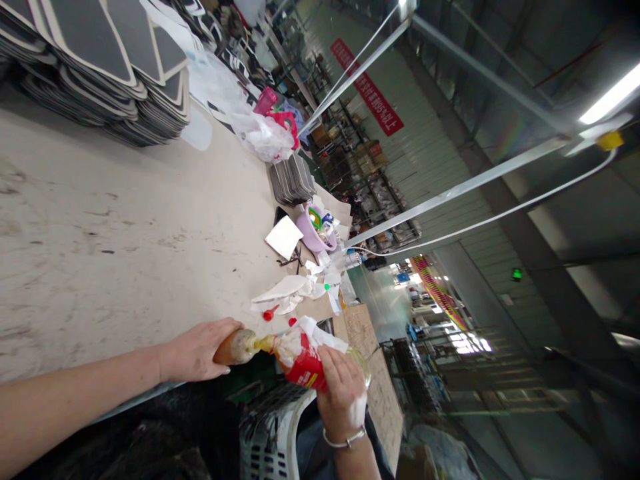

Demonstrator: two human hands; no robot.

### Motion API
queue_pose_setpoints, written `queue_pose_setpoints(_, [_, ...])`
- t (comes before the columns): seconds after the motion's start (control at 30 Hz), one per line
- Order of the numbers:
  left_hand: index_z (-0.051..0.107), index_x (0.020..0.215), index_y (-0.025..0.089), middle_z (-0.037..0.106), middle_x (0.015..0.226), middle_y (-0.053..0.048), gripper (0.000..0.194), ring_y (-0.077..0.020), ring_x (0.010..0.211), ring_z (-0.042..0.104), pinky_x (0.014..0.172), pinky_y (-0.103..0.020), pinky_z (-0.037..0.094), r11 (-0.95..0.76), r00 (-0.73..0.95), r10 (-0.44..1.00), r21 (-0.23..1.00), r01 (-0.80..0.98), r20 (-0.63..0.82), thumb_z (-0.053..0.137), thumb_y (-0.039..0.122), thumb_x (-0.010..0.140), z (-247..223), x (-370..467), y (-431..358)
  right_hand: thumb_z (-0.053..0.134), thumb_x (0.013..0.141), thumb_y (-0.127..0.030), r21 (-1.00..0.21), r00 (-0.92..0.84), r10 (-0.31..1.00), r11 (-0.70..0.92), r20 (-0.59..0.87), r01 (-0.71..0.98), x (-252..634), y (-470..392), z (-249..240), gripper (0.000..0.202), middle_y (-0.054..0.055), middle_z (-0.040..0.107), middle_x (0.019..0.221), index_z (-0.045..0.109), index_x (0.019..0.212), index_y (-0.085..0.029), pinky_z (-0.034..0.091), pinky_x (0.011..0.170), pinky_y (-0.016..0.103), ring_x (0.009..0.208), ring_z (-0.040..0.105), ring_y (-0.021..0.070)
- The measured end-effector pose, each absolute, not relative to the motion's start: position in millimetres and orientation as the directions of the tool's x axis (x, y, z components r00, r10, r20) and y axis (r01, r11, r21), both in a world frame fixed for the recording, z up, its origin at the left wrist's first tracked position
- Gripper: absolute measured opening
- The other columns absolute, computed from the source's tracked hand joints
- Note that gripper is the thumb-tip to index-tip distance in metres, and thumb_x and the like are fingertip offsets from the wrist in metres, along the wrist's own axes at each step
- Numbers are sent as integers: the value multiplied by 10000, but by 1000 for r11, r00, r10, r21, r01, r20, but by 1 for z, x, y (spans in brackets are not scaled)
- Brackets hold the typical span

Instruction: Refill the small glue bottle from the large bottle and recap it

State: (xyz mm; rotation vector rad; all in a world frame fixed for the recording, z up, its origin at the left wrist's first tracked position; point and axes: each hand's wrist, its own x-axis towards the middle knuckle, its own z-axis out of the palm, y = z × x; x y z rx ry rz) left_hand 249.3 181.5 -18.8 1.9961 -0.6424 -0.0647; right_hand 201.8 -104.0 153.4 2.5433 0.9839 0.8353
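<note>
My left hand (195, 350) is wrapped round a small orange-brown bottle (236, 347) with a pale, smeared top. My right hand (343, 383) grips a large clear bottle with a red label (305, 365), and a white tissue or cloth (320, 335) lies against its side. The yellowish neck of the large bottle meets the top of the small one; I cannot tell whether one mouth sits inside the other. On the table close by lie a red nozzle-shaped cap (270, 313) and a small red cap (293, 322).
The view is tilted. Stacks of dark, pale-edged panels (100, 67) stand on the table (150, 220), with a smaller stack (293, 180) farther along. A lilac basket (311, 233), a white pad (283, 237) and crumpled paper (285, 293) lie near the edge. Below is a grey plastic basket (267, 447).
</note>
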Motion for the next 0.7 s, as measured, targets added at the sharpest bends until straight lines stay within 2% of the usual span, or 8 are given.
queue_pose_setpoints(0.2, [529, 1255, 164, 623, 1265, -122, 634, -311, 1168, 600, 1068, -412, 453, -353, 855, -468, 840, -412, 223, 697, 308, 661, -22, 250, 181, 433, 912, -87, 455, 585, 690, -723, 426, 520, 203, -104, 153, 369, 101, 733, 1104, 613, 1230, -139, 462, 859, 384, 1028, 642, 225])
queue_pose_setpoints(0.47, [503, 1278, 116, 599, 1285, -170, 665, -326, 1182, 582, 1080, -458, 432, -364, 854, -486, 845, -392, 186, 690, 300, 667, -19, 249, 180, 423, 920, -93, 466, 563, 710, -703, 423, 536, 203, -99, 158, 359, 105, 734, 1106, 625, 1215, -126, 447, 883, 377, 1035, 634, 220])
queue_pose_setpoints(0.7, [524, 1259, 136, 621, 1264, -144, 640, -317, 1160, 602, 1065, -426, 453, -372, 857, -479, 840, -395, 191, 686, 306, 664, -14, 249, 181, 439, 910, -97, 468, 574, 707, -706, 413, 532, 203, -102, 159, 356, 96, 739, 1099, 626, 1211, -133, 443, 872, 374, 1022, 637, 219])
